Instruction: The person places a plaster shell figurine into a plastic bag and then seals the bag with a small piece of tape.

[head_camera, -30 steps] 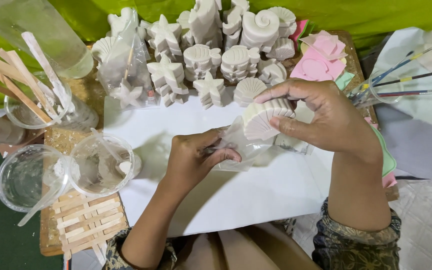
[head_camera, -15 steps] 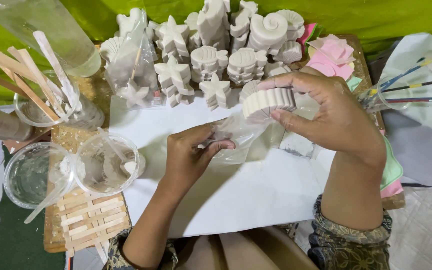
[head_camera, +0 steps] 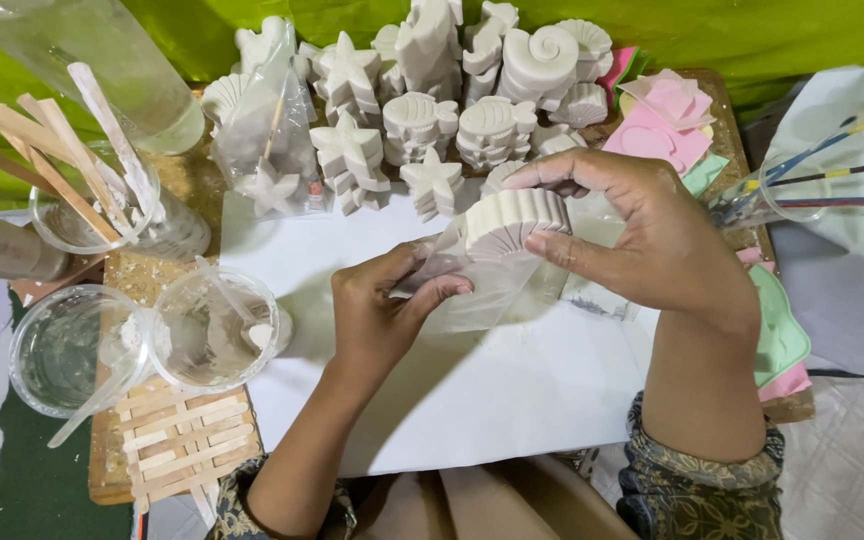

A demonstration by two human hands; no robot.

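Note:
My right hand point(head_camera: 642, 235) grips a stack of white plaster shell shapes point(head_camera: 515, 220) between thumb and fingers, just above the white paper sheet point(head_camera: 472, 390). My left hand point(head_camera: 382, 310) pinches the edge of a clear plastic bag point(head_camera: 482, 285) that hangs under and around the stack. Behind them stand many white plaster casts point(head_camera: 432, 110): stars, fish, shells, a spiral snail shape.
Two clear plastic cups point(head_camera: 212, 330) with whitish residue and spoons sit at left on a wooden stick trivet point(head_camera: 177, 440). A cup of wooden sticks point(head_camera: 82, 190), a bagged star cast point(head_camera: 267, 150), pink and green moulds point(head_camera: 662, 125) and paintbrushes point(head_camera: 822, 175) surround the paper.
My right hand has lifted the shell stack up and slightly left, and the left hand has followed, holding the bag closer under it.

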